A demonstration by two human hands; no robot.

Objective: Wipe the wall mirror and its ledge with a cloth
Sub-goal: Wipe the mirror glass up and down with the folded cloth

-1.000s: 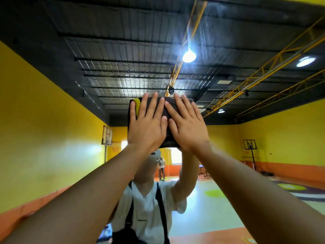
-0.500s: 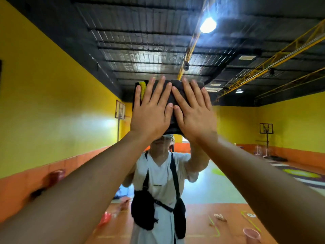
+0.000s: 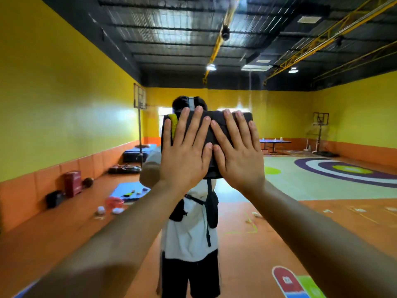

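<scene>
The wall mirror [image 3: 300, 130] fills the whole view and reflects me and a hall behind me. A dark grey cloth [image 3: 216, 120] with a yellow patch [image 3: 173, 125] at its left end lies flat on the glass at head height. My left hand [image 3: 184, 153] and my right hand [image 3: 238, 153] press on it side by side, fingers spread and pointing up. The cloth covers the head of my reflection [image 3: 189, 233]. No ledge is in view.
Everything else is reflection: yellow walls, an orange floor with painted marks, a blue mat [image 3: 129, 191] with small items, a red box [image 3: 73, 182], basketball stands [image 3: 139, 117] and a blue table [image 3: 275, 141] far back.
Both hands have slid the cloth down the mirror, from the reflected ceiling to head height. The view has tilted down, so more of the floor shows.
</scene>
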